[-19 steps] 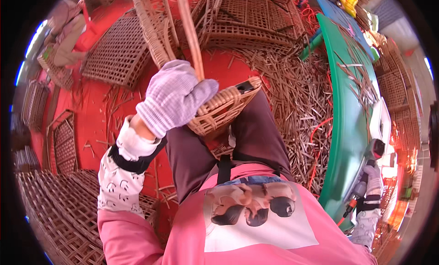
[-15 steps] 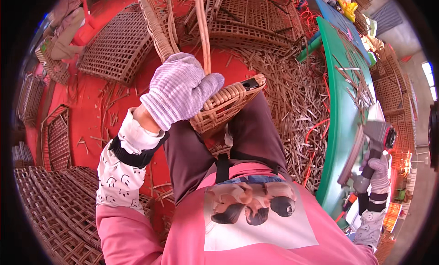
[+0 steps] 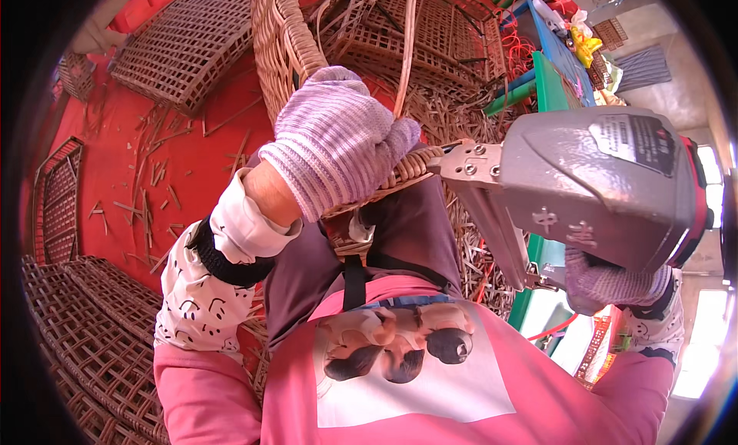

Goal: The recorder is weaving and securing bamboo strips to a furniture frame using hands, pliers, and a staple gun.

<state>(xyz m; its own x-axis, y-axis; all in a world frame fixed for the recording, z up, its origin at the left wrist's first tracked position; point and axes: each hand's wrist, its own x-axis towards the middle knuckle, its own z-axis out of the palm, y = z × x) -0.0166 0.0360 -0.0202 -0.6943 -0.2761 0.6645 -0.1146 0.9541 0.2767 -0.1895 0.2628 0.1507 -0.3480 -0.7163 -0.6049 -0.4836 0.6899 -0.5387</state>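
My left hand point(image 3: 334, 149), in a lavender striped knit glove, is closed around the corner of a brown woven wicker piece point(image 3: 283, 49) above my lap. A loose cane strand point(image 3: 408, 49) rises beside the thumb. My right hand point(image 3: 615, 283), gloved likewise, is wrapped round the handle of a bulky grey nail gun point(image 3: 592, 180), which hides part of the fingers. The gun's metal nose sits at the wrapped end of the wicker piece, just right of my left thumb; whether it touches cannot be made out. Its slanted magazine points down toward my lap.
Latticed wicker panels point(image 3: 184, 49) lie on the red floor point(image 3: 115, 168) at far left, with more behind the piece I hold. Dark woven panels point(image 3: 92, 345) are stacked at near left. Cane offcuts litter the floor. Right of me, a green bench point(image 3: 547, 84) is partly covered by the gun.
My right hand has brought the nail gun from beside the green bench up and left to the wicker piece's end. My left hand has shifted slightly right, still gripping the wicker.
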